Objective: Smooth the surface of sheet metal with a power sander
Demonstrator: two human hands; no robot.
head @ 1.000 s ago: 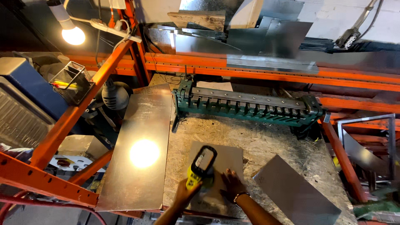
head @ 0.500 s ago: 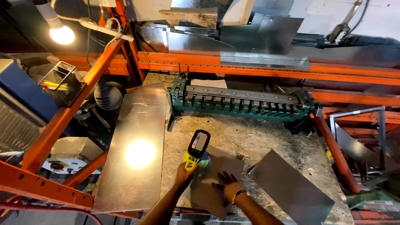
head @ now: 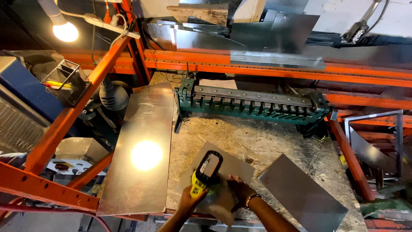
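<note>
My left hand (head: 188, 201) grips a yellow and black hand tool (head: 206, 172), held over a small sheet of metal (head: 227, 167) that lies on the workbench (head: 266, 141). My right hand (head: 240, 189) rests flat on that small sheet, fingers spread, with a bracelet on the wrist. The tool's black head points away from me, towards a green sheet-metal bending machine (head: 253, 105) at the back of the bench.
A long shiny metal sheet (head: 141, 150) lies to the left, reflecting a lamp. Another grey sheet (head: 300, 193) lies at the right. Orange racking beams (head: 64, 120) cross the left side. A bare light bulb (head: 64, 30) hangs top left beside a wire basket (head: 64, 81).
The view has shifted slightly. My hands and the tool have moved a little to the right over the small sheet, which has turned somewhat on the bench.
</note>
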